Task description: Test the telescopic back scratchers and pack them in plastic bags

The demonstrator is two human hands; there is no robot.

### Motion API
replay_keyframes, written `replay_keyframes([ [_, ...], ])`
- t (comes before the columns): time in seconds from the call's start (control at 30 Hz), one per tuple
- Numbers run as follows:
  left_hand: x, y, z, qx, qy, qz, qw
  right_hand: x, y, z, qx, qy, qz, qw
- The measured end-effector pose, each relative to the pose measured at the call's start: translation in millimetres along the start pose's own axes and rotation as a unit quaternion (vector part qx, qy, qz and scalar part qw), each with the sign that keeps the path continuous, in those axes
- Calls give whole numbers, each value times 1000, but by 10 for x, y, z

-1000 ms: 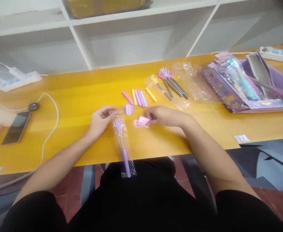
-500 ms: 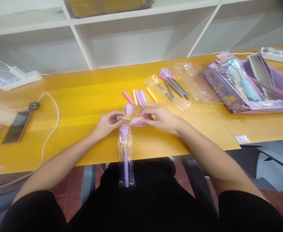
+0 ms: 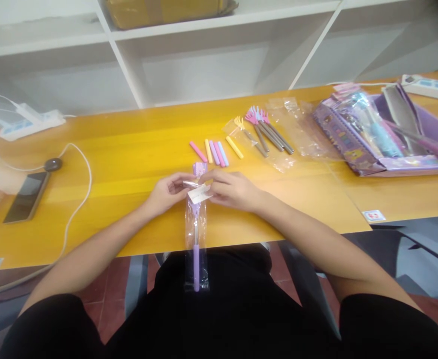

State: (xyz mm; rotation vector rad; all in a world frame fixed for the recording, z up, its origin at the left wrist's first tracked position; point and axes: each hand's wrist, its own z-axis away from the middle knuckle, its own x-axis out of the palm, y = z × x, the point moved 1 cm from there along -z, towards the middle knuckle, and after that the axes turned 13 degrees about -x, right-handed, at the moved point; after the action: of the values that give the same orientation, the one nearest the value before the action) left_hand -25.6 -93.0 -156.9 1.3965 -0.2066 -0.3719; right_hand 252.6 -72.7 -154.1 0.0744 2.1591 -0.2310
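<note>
A purple back scratcher (image 3: 196,264) lies inside a clear plastic bag (image 3: 204,234), its handle reaching past the table's front edge over my lap. My left hand (image 3: 168,192) pinches the top of this bag. Fingers closed, my right hand (image 3: 231,190) grips a small card (image 3: 199,194) at the bag's top, pale side up, covering part of the scratcher's claw. Just beyond the fingertips sits a purple printed piece (image 3: 199,168). Farther off lie several coloured handle tubes (image 3: 219,153) and several scratcher heads on metal rods (image 3: 271,130).
A purple display box (image 3: 390,163) with bagged items stands at right, near crumpled clear bags (image 3: 297,124). At left are a phone (image 3: 26,197), a white cable (image 3: 90,174) and a power strip (image 3: 35,123). White shelving (image 3: 211,26) rises behind the table.
My right hand has moved left with the card, bringing it over the bag's top. The card's pink side showed before; its pale side shows now. The left hand stays nearly in place.
</note>
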Motion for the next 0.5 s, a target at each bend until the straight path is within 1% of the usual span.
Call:
replay_keyframes([
  [0.07,-1,-7,-1,4,-9,4,1000,2,-7,-3,0,2,11,1000],
  [0.2,0,-29,6,11,-23,10,1000,3,-6,14,8,-13,11,1000],
  [0.37,25,-37,19,17,-36,13,999,-21,-1,20,59,-43,-2,997],
  [0.43,40,-32,20,18,-40,13,999,-26,0,16,69,-41,-6,997],
  [0.5,53,-25,21,20,-42,12,999,-21,2,15,62,-33,-9,997],
])
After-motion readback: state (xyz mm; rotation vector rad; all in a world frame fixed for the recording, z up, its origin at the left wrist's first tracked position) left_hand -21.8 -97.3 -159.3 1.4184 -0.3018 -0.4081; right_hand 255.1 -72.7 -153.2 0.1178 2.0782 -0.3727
